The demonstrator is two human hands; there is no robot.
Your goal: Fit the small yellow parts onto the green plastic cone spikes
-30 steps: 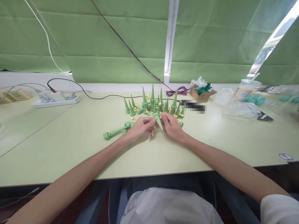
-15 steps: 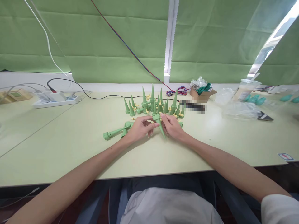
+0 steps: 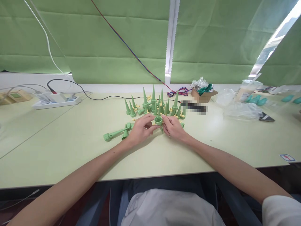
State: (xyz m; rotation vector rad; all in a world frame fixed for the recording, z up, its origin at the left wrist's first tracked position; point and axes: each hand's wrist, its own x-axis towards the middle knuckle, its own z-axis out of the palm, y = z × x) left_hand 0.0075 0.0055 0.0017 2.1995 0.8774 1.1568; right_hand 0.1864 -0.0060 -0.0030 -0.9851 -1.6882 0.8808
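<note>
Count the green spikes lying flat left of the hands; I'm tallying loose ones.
2 visible: a long green spike and a shorter spike beside the left hand, which may hide more.

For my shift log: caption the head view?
Both hands, left and right, hold a green plastic cone spike over a pale table.

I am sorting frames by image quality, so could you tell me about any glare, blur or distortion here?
Head view: even, soft light; glare at the window gap upper right; a pixelated patch on the table; wide-angle bending at the edges; the hands, left and right, and green cone are sharp.
</note>
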